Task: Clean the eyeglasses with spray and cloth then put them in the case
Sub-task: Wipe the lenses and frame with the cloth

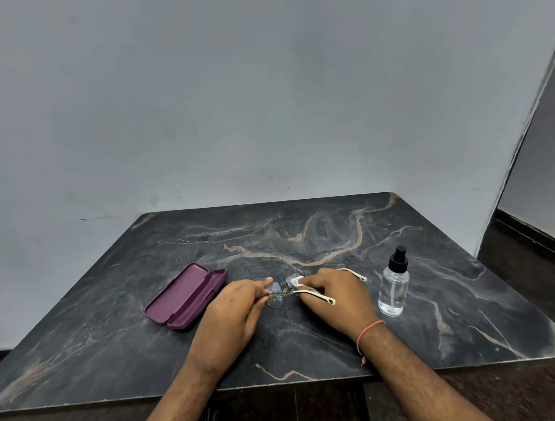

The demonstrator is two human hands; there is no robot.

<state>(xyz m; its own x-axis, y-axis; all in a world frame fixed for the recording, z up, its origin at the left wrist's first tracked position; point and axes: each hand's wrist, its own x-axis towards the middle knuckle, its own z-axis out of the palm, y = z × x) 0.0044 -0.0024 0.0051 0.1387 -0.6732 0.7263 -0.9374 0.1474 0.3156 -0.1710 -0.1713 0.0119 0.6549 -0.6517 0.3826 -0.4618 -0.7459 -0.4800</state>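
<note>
Rimless eyeglasses (276,289) with cream temple arms are held just above the dark marble table (302,234), lenses toward the far side. My left hand (232,309) pinches the left lens edge. My right hand (332,296) presses a small white cloth (297,280) against the right lens; most of the cloth is hidden in my fingers. One temple arm crosses my right fingers, and the other sticks out behind that hand. An open maroon glasses case (186,297) lies to the left of my hands. A clear spray bottle (394,285) with a black nozzle stands upright to the right.
A grey wall rises right behind the table. The table's right edge drops to a dark floor (529,258), and its near edge runs below my forearms. An orange thread band circles my right wrist (368,331).
</note>
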